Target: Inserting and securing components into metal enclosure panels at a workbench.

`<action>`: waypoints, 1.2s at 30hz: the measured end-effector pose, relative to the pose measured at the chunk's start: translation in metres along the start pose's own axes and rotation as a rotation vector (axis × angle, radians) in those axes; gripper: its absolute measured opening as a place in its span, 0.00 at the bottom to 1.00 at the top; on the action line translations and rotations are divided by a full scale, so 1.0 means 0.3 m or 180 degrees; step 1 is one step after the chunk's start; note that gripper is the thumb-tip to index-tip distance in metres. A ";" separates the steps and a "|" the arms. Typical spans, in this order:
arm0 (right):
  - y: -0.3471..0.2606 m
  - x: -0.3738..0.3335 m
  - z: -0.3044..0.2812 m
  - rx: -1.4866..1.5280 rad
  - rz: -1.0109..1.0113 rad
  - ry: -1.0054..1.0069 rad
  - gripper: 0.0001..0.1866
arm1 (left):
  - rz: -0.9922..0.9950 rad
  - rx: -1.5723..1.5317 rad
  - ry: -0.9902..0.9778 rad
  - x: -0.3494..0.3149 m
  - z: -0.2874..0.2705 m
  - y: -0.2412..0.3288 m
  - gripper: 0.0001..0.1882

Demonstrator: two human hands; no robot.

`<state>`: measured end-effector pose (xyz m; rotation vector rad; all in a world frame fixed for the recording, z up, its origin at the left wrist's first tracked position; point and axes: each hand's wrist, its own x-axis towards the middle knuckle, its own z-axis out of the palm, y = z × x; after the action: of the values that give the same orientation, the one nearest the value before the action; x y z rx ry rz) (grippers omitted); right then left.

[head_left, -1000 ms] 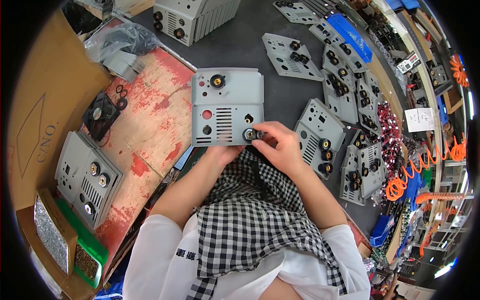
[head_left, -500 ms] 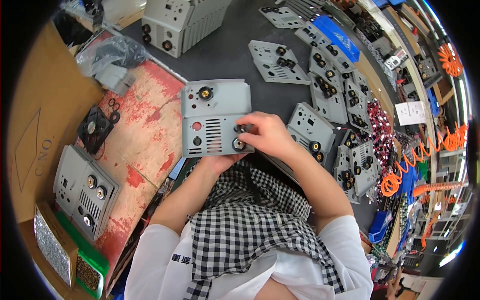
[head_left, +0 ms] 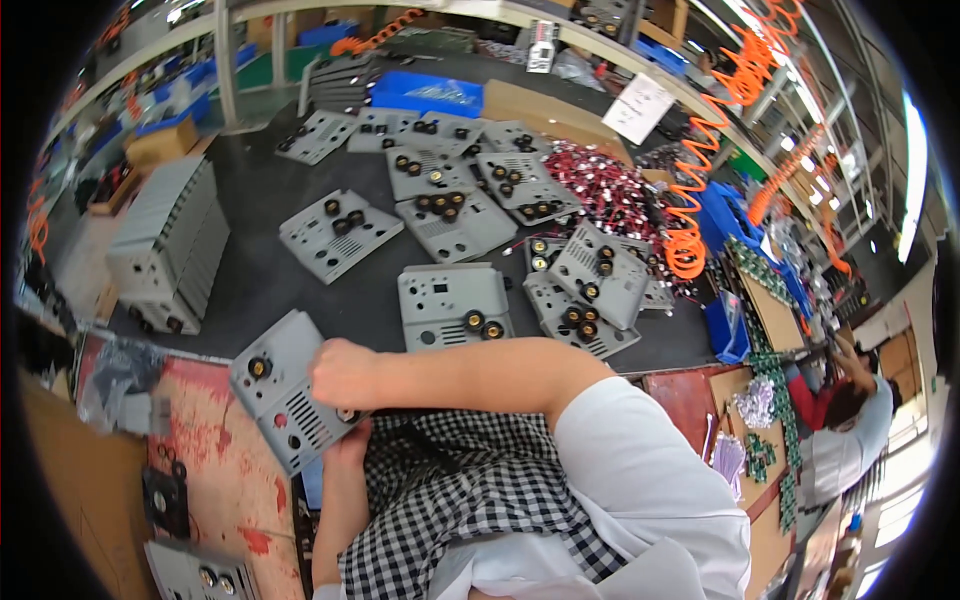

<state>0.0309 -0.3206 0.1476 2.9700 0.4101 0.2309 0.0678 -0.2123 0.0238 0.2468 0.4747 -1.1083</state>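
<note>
A bent grey metal panel [head_left: 275, 410] with round holes, slots and a black socket with a brass centre is tilted over the table's front edge. My left hand [head_left: 348, 450] grips its lower right edge from beneath, most of the fingers hidden behind the sheet. Above the panel's right side, my right hand [head_left: 340, 374] is closed in a fist; whatever its fingers hold is hidden. Just below the fist, a hex nut [head_left: 346, 414] shows on the panel. A similar panel [head_left: 455, 303] with two brass-centred sockets lies beyond my right forearm.
More fitted panels [head_left: 455, 222] lie across the dark mat. A stack of grey panels [head_left: 175, 240] stands at left. Red and white wired parts [head_left: 605, 200] are heaped behind, near a blue bin [head_left: 425, 93]. An orange coiled hose [head_left: 686, 250] hangs at right, where another person [head_left: 850, 430] sits.
My view has swung to the right and up. The held panel has tilted, and my right hand has gone from pinching at a socket to a fist with the forearm lying across.
</note>
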 end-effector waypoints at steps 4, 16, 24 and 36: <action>-0.029 -0.033 0.034 0.0005 -0.0180 0.0374 0.06 | 0.0042 0.0219 -0.0328 0.006 -0.026 0.013 0.14; 0.022 -0.049 0.033 0.0598 -0.0150 0.0482 0.06 | 0.0173 0.0075 -0.0131 0.005 -0.003 0.004 0.13; -0.010 -0.028 0.017 -0.0100 0.0062 0.0804 0.07 | 0.0058 0.0053 -0.0341 -0.009 -0.026 0.022 0.13; -0.008 -0.085 -0.170 0.1590 0.1636 -0.0141 0.14 | 0.0051 0.0288 -0.0341 0.002 0.042 -0.012 0.12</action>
<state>-0.0025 -0.3199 0.1937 3.5107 -0.3717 0.1227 0.0679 -0.2197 0.0348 0.2685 0.3272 -1.1226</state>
